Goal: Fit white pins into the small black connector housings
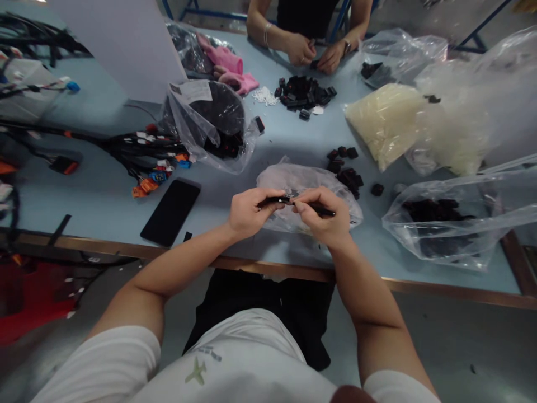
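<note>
My left hand (248, 214) is closed, pinching a slim black piece (271, 200) between thumb and fingers. Its exact kind is too small to make out. My right hand (326, 219) is closed around a thin black pen-like tool (322, 210), whose front end meets the black piece at the fingertips. Both hands are over a clear plastic bag (274, 178) lying on the table, with small white or grey bits showing through it. Just beyond the right hand lie several small black connectors (349, 178).
A black phone (171, 212) lies left, beside a wire harness (113, 146) with coloured connectors. Bags of black parts (440, 215) and cream-coloured pieces (386, 117) stand right. Across the table (289, 140), a co-worker's hands (301, 50) work behind a pile of black connectors (304, 92).
</note>
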`<state>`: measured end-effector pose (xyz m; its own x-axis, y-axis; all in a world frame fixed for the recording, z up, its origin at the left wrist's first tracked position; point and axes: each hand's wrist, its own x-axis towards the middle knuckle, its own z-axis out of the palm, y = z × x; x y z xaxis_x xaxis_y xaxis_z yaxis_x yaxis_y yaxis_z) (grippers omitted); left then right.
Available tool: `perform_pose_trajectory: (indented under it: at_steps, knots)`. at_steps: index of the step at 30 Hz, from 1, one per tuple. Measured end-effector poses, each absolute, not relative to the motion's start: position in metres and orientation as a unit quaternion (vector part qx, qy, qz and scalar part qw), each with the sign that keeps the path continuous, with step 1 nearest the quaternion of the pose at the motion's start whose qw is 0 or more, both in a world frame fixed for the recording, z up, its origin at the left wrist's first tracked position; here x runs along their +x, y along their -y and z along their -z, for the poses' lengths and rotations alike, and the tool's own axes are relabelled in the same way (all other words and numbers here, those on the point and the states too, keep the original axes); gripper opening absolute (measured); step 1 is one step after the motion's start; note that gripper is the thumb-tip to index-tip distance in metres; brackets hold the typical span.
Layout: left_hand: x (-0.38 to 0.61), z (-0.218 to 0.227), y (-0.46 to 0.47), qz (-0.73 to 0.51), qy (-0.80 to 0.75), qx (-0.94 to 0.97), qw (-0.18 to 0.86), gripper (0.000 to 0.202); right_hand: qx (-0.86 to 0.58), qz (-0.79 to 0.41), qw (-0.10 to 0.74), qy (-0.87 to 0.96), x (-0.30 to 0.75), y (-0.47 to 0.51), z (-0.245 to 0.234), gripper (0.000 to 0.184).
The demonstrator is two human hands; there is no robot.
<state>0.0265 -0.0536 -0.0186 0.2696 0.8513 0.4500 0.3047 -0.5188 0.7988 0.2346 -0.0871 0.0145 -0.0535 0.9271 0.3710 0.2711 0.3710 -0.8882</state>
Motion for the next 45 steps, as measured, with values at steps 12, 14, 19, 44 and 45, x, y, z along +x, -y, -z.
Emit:
perform_pose_trajectory:
  at_steps: [12,14,19,44,45]
  knots:
    - [0.0269,0.0154,0.0535,-0.450,-0.397,0.726,0.335,0.023,-0.464,-0.335,0.525,0.630,0.2321,0.0880,-0.0181,0.004]
    - [0.0268,0.0146,0.0538,-0.447,-0.397,0.729,0.333,0.022,-0.469,-0.336,0.521,0.630,0.2320,0.0881,-0.0186,0.005]
    - [0.0269,0.0139,0.0543,-0.456,-0.387,0.736,0.318,0.022,-0.468,-0.338,0.513,0.635,0.2324,0.0885,-0.0193,0.004]
    - [0.0249,0.0133,0.0536,-0.439,-0.397,0.769,0.243,0.021,-0.477,-0.346,0.502,0.633,0.2352,0.0862,-0.0214,0.007]
    - [0.0249,0.0121,0.0537,-0.440,-0.401,0.763,0.252,0.021,-0.477,-0.345,0.511,0.626,0.2369,0.0851,-0.0215,0.008]
